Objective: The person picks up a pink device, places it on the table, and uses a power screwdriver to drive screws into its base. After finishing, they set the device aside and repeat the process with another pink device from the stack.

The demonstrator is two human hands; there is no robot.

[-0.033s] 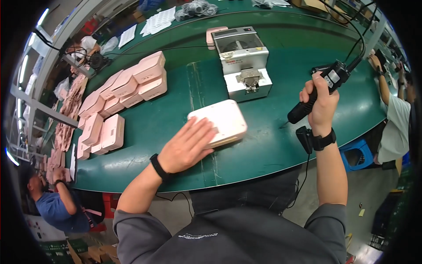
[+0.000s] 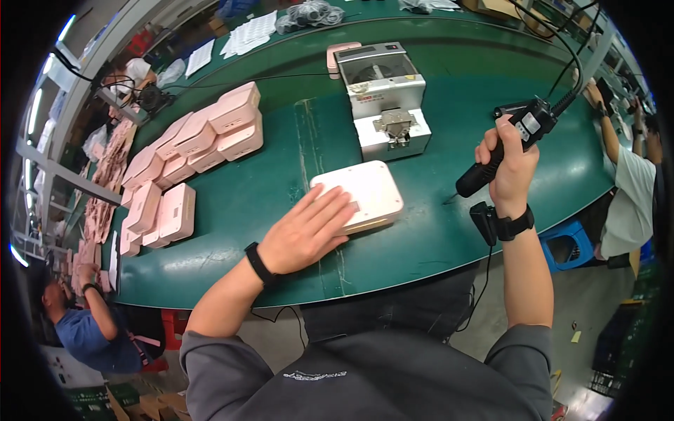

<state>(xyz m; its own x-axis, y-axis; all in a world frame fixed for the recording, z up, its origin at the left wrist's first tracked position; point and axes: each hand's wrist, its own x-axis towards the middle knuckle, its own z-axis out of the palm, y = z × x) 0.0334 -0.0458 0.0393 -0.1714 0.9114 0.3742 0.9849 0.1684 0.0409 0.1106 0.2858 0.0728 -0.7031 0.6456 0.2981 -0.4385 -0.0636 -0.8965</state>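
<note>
A pale pink, flat rounded-square casing (image 2: 365, 191) lies on the green table (image 2: 449, 238) in front of me. My left hand (image 2: 307, 231) rests flat on its near left corner, fingers spread. My right hand (image 2: 510, 163) is raised to the right of the casing and grips a black electric screwdriver (image 2: 502, 147), its tip pointing down-left above the table and its cable running up to the right. Both wrists carry black bands.
A white screw-feeder machine (image 2: 385, 98) stands behind the casing. Several pink casings (image 2: 189, 151) are stacked at the left. Papers (image 2: 246, 34) and bagged parts (image 2: 309, 14) lie at the far edge. Other people work at the lower left (image 2: 91, 330) and the right (image 2: 632, 189).
</note>
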